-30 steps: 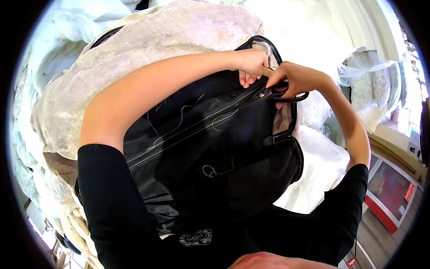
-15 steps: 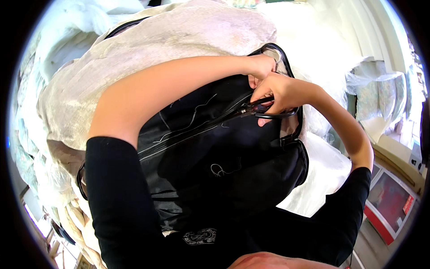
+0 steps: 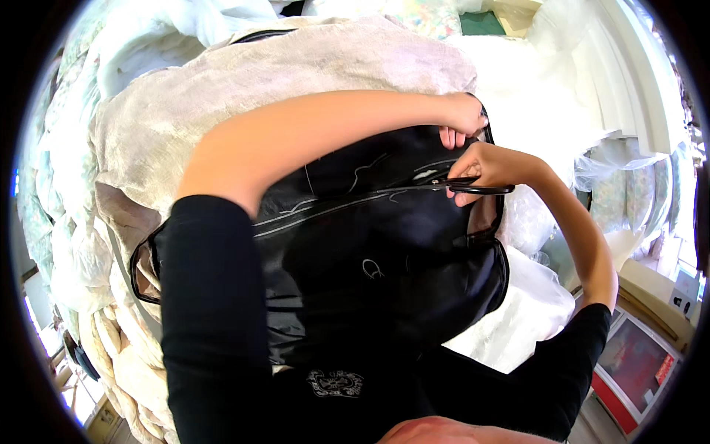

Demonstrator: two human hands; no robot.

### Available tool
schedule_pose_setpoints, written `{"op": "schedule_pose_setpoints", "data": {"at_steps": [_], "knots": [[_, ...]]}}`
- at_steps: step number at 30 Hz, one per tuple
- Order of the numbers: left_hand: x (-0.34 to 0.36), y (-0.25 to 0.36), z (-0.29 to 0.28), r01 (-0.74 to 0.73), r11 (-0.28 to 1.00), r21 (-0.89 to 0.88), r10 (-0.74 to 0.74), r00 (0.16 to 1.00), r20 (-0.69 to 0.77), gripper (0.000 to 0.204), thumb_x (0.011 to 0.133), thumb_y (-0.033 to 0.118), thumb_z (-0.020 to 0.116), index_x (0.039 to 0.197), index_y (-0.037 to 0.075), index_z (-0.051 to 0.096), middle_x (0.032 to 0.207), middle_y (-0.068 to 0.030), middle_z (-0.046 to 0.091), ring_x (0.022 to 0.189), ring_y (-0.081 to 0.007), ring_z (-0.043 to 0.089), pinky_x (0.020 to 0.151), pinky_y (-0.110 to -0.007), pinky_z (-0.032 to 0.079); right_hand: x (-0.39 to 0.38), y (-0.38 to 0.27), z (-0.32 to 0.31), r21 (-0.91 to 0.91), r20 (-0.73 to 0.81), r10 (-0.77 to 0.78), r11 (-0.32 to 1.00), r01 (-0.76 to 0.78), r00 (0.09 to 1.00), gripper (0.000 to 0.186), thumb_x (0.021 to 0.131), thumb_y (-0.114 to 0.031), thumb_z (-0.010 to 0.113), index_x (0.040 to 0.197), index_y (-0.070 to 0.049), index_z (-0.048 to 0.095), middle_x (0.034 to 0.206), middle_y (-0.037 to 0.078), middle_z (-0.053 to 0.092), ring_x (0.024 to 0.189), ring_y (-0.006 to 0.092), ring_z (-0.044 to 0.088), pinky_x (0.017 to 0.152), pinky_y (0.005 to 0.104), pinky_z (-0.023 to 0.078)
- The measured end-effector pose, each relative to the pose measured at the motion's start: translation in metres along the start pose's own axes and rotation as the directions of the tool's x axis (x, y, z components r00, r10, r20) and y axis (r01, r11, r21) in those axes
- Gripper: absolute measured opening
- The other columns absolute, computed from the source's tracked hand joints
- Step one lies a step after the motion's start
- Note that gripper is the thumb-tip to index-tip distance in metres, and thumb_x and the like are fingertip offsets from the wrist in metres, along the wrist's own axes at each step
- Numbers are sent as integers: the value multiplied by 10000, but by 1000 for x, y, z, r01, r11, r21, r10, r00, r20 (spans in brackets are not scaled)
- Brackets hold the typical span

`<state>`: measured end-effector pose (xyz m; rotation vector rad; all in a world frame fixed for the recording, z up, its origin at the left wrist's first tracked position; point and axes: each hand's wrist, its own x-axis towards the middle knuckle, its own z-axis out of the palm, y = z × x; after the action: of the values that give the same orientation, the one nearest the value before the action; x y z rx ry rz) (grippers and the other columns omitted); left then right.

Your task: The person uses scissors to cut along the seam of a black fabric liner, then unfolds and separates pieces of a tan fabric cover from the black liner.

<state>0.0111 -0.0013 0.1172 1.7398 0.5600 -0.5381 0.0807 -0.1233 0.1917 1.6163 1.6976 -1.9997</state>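
Note:
A large black fabric bag (image 3: 362, 303) with zips, pale lining and loose white threads lies spread beneath my arms, beside a crumpled beige fabric mass (image 3: 163, 118). My left hand (image 3: 462, 118) is curled on the bag's upper right edge, fingers bent down. Just below it, my right hand (image 3: 477, 166) grips what looks like black-handled scissors (image 3: 495, 189) at the right end of a long seam or zip. The left forearm crosses over the upper part of the bag and hides some of it.
White padded bundles and plastic sheeting (image 3: 547, 81) surround the bag. Pale patterned bundles (image 3: 625, 196) stand at right, a red-edged framed panel (image 3: 629, 362) lies lower right, and cream folded rolls (image 3: 118, 355) are at lower left.
Both hands and the bag have shifted rightward in the picture. My right hand has moved lower, turning the black tool flatter, while my left hand stays at the bag's edge.

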Motion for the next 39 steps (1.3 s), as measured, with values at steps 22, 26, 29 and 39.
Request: {"op": "schedule_pose_setpoints", "data": {"at_steps": [22, 26, 29, 39], "knots": [[-289, -123, 158, 157, 770, 619, 332, 730, -598, 217, 727, 83, 728, 885, 101, 581, 757, -41, 507, 677, -207, 560, 593, -327, 478, 10, -15, 6, -161, 4, -16, 987, 17, 1000, 353, 750, -245, 870, 920, 16, 704, 670, -3, 587, 621, 82, 480, 595, 265, 434], [-287, -127, 163, 85, 760, 645, 418, 695, -585, 382, 716, 52, 677, 1093, 111, 654, 743, -34, 478, 642, -181, 532, 577, -306, 469, -11, -2, -1, -256, -109, 69, 962, -95, 992, 460, 734, -364, 856, 964, 2, 703, 676, 34, 590, 624, 131, 499, 600, 302, 425], [-283, -136, 166, 73, 696, 715, 496, 670, -552, 710, 661, 38, 628, 1356, 180, 601, 717, -1, 426, 598, -125, 463, 541, -247, 448, -26, 12, 0, -255, -105, 126, 955, -149, 987, 541, 716, -305, 862, 1132, -11, 679, 874, 89, 687, 784, 179, 625, 771, 297, 509], [-288, -131, 147, -367, 837, 406, 547, 597, -587, 483, 733, 101, 699, 1214, 127, 682, 706, 2, 441, 585, -134, 492, 514, -257, 444, -31, 33, 20, -135, -274, 189, 963, -232, 943, 470, 720, -144, 852, 1112, 9, 643, 834, 63, 620, 786, 120, 550, 737, 301, 487]]}}
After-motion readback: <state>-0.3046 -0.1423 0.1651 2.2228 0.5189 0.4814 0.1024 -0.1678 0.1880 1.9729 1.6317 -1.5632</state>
